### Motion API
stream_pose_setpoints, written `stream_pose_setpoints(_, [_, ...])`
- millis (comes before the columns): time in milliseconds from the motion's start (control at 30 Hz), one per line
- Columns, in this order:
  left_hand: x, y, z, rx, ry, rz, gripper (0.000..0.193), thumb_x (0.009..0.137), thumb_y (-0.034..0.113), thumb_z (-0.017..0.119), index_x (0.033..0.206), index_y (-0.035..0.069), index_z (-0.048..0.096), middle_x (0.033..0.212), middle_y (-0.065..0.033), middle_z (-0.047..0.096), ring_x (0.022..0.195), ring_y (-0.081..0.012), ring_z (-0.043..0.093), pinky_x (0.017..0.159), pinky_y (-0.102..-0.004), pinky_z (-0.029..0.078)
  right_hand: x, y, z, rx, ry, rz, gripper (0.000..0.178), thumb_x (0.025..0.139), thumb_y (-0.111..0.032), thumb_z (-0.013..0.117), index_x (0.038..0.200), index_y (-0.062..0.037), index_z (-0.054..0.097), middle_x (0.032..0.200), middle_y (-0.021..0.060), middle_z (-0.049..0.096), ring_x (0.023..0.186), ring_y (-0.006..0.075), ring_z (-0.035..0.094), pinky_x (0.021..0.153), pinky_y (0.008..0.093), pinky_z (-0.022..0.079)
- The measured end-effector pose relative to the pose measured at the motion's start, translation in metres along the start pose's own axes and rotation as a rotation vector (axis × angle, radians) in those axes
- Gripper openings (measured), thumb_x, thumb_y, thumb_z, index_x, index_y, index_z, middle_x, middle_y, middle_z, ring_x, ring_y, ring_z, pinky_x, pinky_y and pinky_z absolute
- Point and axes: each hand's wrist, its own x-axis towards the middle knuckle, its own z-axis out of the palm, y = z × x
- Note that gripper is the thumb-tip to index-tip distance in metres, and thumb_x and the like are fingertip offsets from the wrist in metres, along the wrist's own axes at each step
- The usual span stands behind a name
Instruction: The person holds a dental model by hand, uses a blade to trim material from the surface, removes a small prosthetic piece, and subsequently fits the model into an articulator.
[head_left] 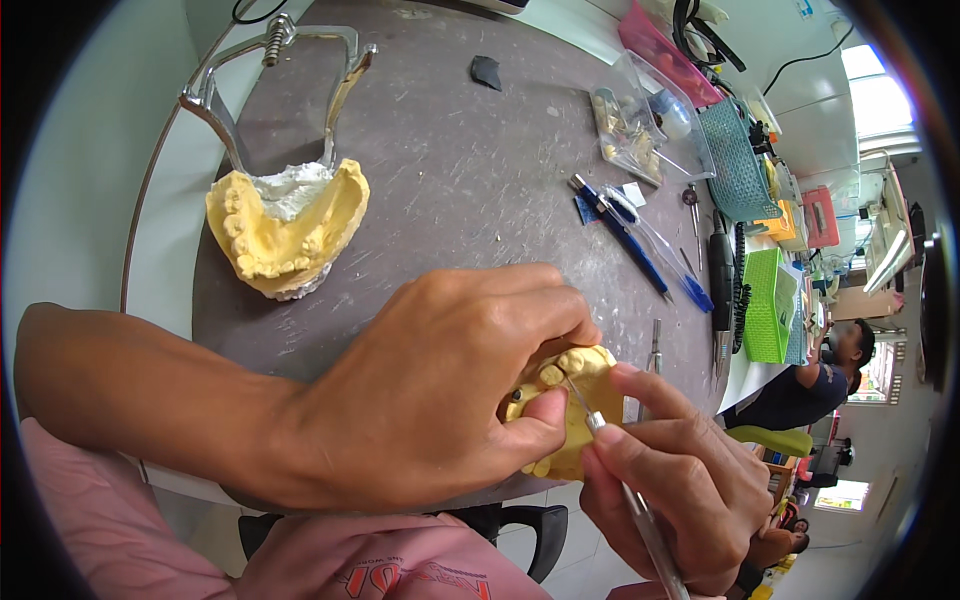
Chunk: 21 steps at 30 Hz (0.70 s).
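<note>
Yellow dental cast (580,440) in left grip (440,385)

1. Yellow plaster dental cast (597,386), teeth raised, one dark spot at its left side; tooth side up, gripped and partly covered by the left hand (445,370).
2. Slim silver metal hand instrument (645,523), thin-tipped; slanted, held pen-fashion in the right hand (690,480), tip beside the cast's teeth, contact unclear.

A black scrap (486,72) lies far off on the bench (420,130). At right, a blue pen (625,240) lies near a black handpiece (721,275). Beyond stand a green basket (764,320), a teal basket (733,160) and, farther, a pink bin (660,52).
</note>
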Motion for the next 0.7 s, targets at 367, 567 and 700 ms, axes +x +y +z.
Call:
stream_pose_setpoints(367, [0.001, 0.001, -0.001, 0.021, -0.036, -0.009, 0.028, 0.079, 0.001, 0.07, 0.107, 0.0, 0.068, 0.09, -0.0048, 0.063, 0.059, -0.0049, 0.057, 0.051, -0.0198, 0.047, -0.016, 0.019, 0.005, 0.208, 0.179, -0.106, 0.014, 0.08, 0.003, 0.073, 0.088, 0.0035, 0.061, 0.065, 0.0095, 0.066, 0.065, 0.0198, 0.071, 0.085, 0.0506, 0.061])
stream_pose_setpoints(567, [0.002, 0.004, -0.003, 0.037, -0.039, -0.012, 0.028, 0.079, 0.002, 0.07, 0.107, 0.0, 0.068, 0.089, -0.0043, 0.063, 0.057, -0.0046, 0.056, 0.05, -0.0201, 0.047, -0.013, 0.019, 0.004, 0.17, 0.153, -0.081, 0.016, 0.081, -0.003, 0.071, 0.082, 0.001, 0.056, 0.061, 0.0096, 0.064, 0.059, 0.0187, 0.07, 0.084, 0.051, 0.061])
stream_pose_setpoints(700, [0.001, 0.001, -0.001, 0.045, -0.03, 0.0, 0.028, 0.079, 0.002, 0.07, 0.107, -0.001, 0.068, 0.089, -0.0044, 0.062, 0.058, -0.0048, 0.056, 0.049, -0.0202, 0.047, -0.01, 0.019, 0.003, 0.129, 0.082, -0.083, 0.015, 0.079, 0.0, 0.072, 0.083, 0.0009, 0.057, 0.06, 0.0095, 0.064, 0.057, 0.018, 0.068, 0.083, 0.0498, 0.061])
